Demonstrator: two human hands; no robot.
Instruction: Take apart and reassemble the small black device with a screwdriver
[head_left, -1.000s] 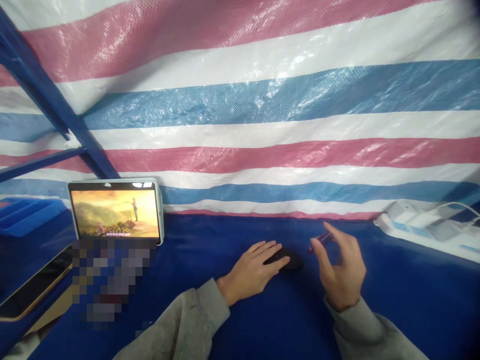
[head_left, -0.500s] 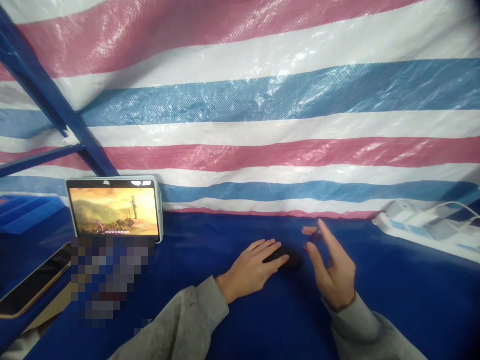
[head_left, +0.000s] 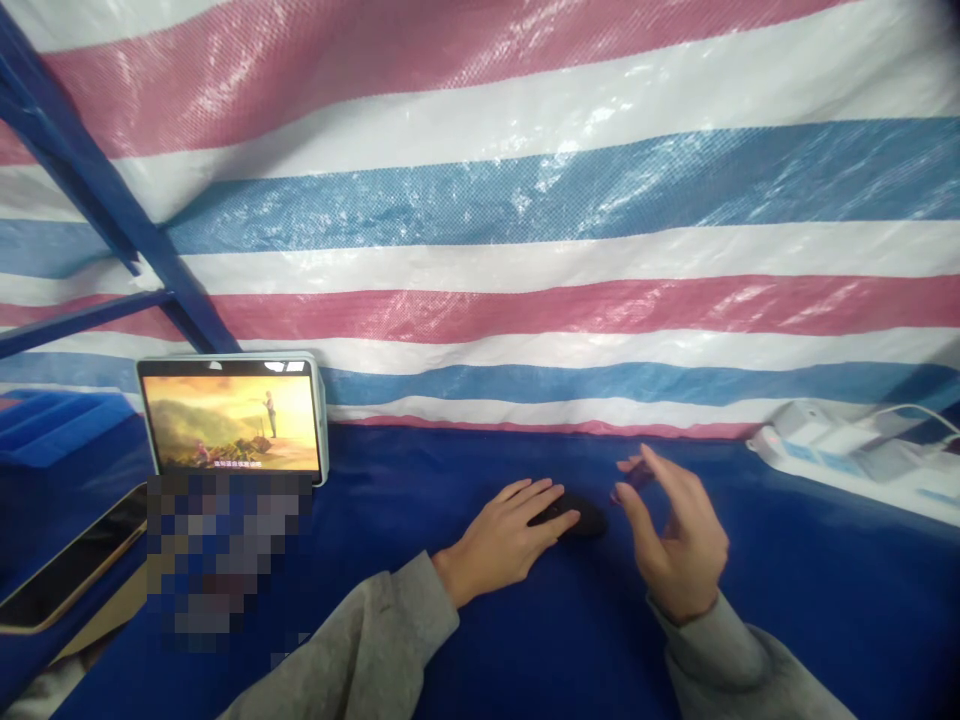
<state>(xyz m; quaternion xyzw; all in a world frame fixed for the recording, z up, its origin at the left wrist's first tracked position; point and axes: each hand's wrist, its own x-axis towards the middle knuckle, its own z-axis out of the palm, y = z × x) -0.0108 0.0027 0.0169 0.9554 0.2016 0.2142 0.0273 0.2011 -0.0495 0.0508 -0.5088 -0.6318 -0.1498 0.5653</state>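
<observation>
A black, rounded object (head_left: 589,516), which looks like a computer mouse, lies on the blue table surface (head_left: 555,640). My left hand (head_left: 508,537) rests on its left end with the fingers spread and laid flat over it. Just to the right, my right hand (head_left: 679,535) is raised a little, thumb and fingers curved and apart. Small dark reddish spots show near its fingertips, too blurred to make out. Nothing is plainly held in it.
A tablet (head_left: 232,420) showing a video stands at the left. Beside it are a phone (head_left: 75,560), a blue tray (head_left: 60,425) and a pixelated patch. A white power strip (head_left: 862,475) with plugs lies at the right. Striped sheeting (head_left: 480,200) hangs behind.
My right hand has shifted slightly right and its fingers have curled a little more. My left hand has stayed in place on the black object.
</observation>
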